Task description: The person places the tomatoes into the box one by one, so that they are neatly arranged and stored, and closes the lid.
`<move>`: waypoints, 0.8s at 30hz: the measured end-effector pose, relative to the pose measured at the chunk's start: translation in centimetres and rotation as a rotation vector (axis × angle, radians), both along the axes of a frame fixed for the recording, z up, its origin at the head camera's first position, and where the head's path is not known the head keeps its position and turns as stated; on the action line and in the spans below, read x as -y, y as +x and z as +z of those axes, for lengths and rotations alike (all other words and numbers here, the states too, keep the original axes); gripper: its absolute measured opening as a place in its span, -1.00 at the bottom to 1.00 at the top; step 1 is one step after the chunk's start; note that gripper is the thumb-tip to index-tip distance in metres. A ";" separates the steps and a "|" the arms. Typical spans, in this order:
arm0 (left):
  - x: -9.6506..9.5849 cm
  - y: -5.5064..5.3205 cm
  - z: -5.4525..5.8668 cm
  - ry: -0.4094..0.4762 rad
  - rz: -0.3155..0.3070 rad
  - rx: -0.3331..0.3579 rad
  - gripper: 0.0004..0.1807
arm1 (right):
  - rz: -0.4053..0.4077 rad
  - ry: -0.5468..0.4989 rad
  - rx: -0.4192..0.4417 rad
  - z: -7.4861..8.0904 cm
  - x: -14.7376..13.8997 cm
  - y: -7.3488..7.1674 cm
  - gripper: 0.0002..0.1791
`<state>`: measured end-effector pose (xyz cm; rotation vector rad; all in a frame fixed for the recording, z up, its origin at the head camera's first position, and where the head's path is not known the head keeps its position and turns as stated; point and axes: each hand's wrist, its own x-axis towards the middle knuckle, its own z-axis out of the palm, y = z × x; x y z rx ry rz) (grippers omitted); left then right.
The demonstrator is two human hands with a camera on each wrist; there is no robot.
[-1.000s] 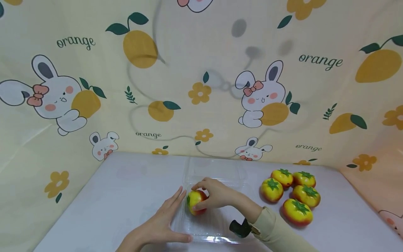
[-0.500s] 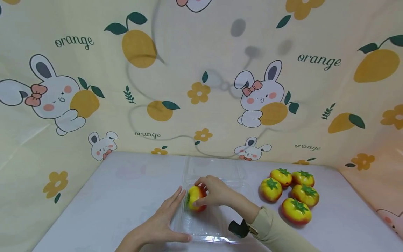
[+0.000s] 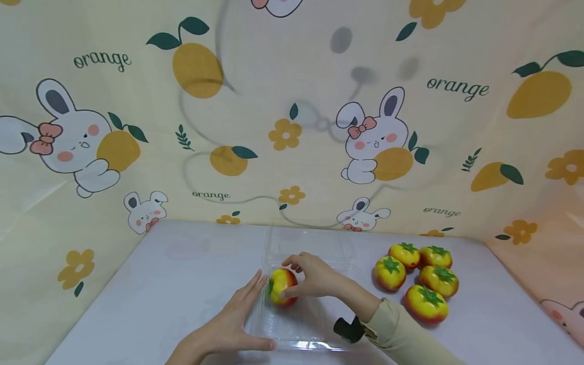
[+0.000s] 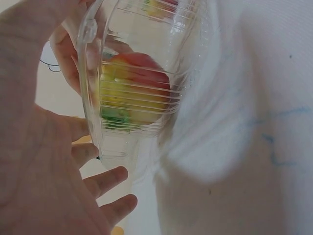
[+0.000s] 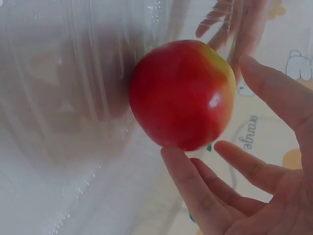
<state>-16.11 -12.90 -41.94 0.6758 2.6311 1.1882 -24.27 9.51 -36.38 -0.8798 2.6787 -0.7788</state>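
Note:
A yellow-and-red toy persimmon (image 3: 283,288) rests on its side in the left part of a clear plastic box (image 3: 315,332), its green leafy cap facing the left wall. My right hand (image 3: 315,276) is spread around it. In the right wrist view one fingertip (image 5: 171,154) is right at the persimmon's red underside, the thumb lies close by its edge, and other fingers stand apart from it. My left hand (image 3: 228,319) is beside the box's left wall, fingers extended and thumb at the front corner. The left wrist view shows the persimmon (image 4: 134,90) through the ribbed wall.
The box's clear lid (image 3: 310,246) lies folded back behind it. Several more persimmons (image 3: 426,304) sit in a group on the white table (image 3: 173,284) to the right. A printed cloth backdrop (image 3: 255,101) rises at the table's back and sides.
The persimmon has shifted slightly toward the back of the box. My right fingers have spread and lifted away from its top. The left hand stays beside the box.

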 end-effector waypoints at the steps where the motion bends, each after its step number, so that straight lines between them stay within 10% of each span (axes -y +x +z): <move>1: 0.0 0.0 0.0 0.000 0.000 -0.005 0.23 | 0.002 -0.009 0.003 0.1 -0.2 0.0 -0.39; 24: -0.6 -0.3 0.3 -0.034 0.020 0.067 0.22 | -0.029 -0.166 -0.056 1.2 -8.2 1.3 -0.37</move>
